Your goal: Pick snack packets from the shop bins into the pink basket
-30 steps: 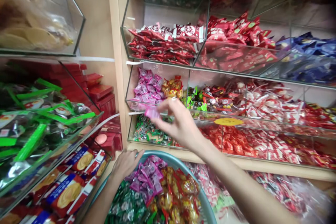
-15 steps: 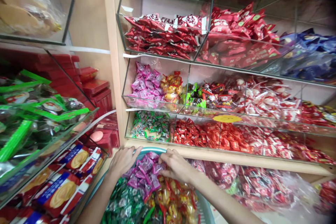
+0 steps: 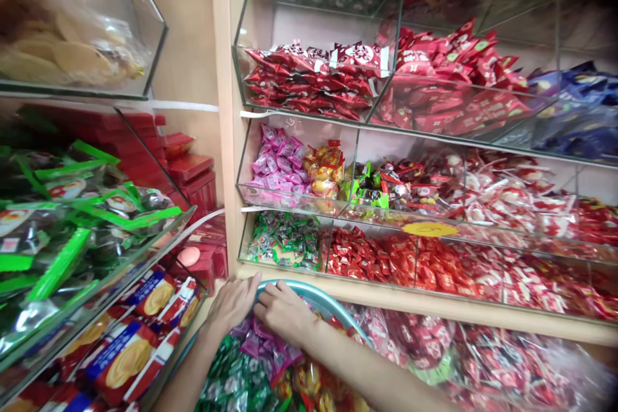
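A round teal basin [image 3: 333,304] sits low in front of me, heaped with green, purple and yellow-red wrapped candies. My left hand [image 3: 233,302] curls over the basin's far left rim and grips it. Right beside it, my right hand [image 3: 282,313] reaches down onto the pile of purple candies [image 3: 263,347] with its fingers curled into them; what they hold is hidden. On the shelf above, a glass bin holds more purple candies [image 3: 277,164] next to yellow-red ones [image 3: 324,167].
Wooden shelving [image 3: 226,109] carries slanted glass bins of red packets [image 3: 313,77], green candies [image 3: 284,239], red candies [image 3: 434,264] and blue packets [image 3: 574,109]. On the left, glass bins hold green-wrapped sweets [image 3: 72,225] and biscuit packs [image 3: 125,351]. Red boxes [image 3: 190,177] are stacked in the corner.
My right hand came down from the purple candy bin, where it held a purple candy, into the basin and then slid left beside my left hand. The left hand stayed on the rim.
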`<state>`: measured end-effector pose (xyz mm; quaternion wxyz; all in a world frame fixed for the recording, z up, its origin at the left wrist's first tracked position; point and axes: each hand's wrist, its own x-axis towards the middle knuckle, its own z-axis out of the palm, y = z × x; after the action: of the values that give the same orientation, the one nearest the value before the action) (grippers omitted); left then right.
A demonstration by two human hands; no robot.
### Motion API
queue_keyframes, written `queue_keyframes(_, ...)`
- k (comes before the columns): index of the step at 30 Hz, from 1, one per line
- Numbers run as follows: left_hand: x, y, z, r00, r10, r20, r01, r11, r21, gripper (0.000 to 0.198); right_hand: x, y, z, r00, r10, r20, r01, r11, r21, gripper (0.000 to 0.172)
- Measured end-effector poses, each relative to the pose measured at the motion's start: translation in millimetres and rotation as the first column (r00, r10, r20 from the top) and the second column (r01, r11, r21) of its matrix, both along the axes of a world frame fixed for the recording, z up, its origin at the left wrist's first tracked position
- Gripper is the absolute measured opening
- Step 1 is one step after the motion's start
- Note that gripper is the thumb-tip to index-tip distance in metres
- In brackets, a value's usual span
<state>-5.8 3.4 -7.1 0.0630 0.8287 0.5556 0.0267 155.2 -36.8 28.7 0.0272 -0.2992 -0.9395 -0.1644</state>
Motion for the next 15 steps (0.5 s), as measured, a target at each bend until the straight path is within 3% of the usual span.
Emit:
queue_keyframes(4, -0.8, 2.2, -3.9, 1.0, 0.004, 0.023, -0.004, 1.0, -0.01, 0.052, -4.8, 6.1, -15.2, 1.0, 0.007, 0.003, -0.007, 1.0, 0.016, 0.012)
queue_keyframes(10, 1.3, -0.6, 4.0, 0.997, 0.039, 0.067, -0.038, 0.999, -0.028, 0.054, -6.6, 8.4, -31.0, 1.0, 0.019, 0.003, -0.019, 1.0, 0.012, 0.013)
queue_keyframes(15, 0.1, 0.7, 0.7, 0.994, 0.052, 0.097, -0.048, 0.998, -0.044, 0.054, -3.0, -8.3, -17.8, 0.998, -0.02, -0.056, 0.021, 1.0, 0.008, 0.015)
